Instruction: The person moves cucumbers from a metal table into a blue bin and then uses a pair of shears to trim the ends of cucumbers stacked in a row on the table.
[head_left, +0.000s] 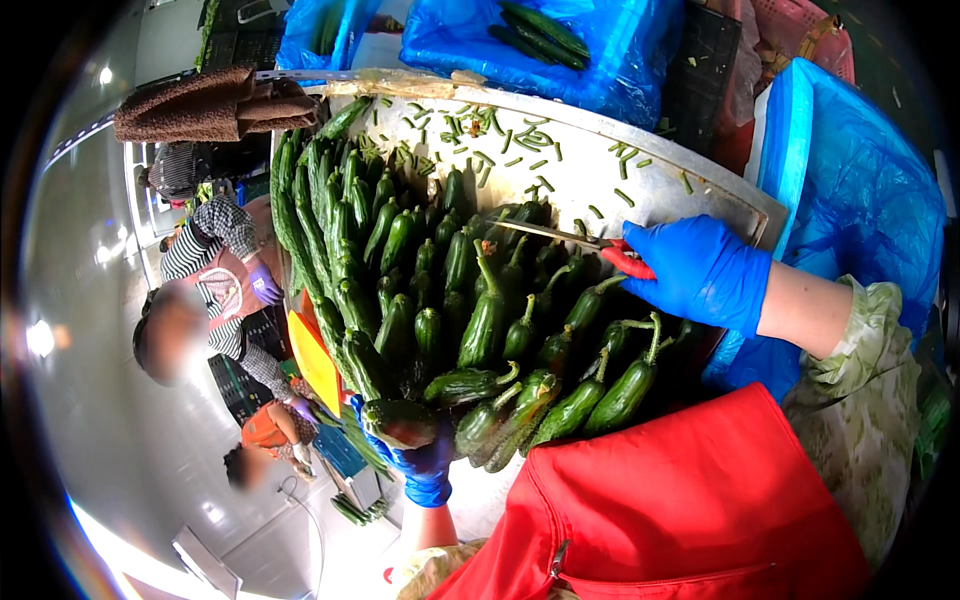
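My right hand (694, 262), in a blue glove, holds red-handled scissors (628, 261). Their narrow metal blades (544, 229) point left over a large pile of green cucumbers (397, 240). At the pile's near left edge, my left hand (420, 461), also blue-gloved, is wrapped around a thick cucumber (401, 421), which hides part of its fingers. Several cucumbers with long stems (487, 322) lie between my hands, with their stem ends toward the far side or right. Short cut stem pieces (532, 139) are scattered across the pale tabletop (592, 172) beyond the pile.
Blue-lined containers stand beyond the table (630, 82) and at right (862, 202); the far one holds several cucumbers (544, 34). A brown towel (214, 105) hangs at upper left. An orange-yellow panel (315, 356) borders the pile. Two people (225, 277) (274, 439) work at left.
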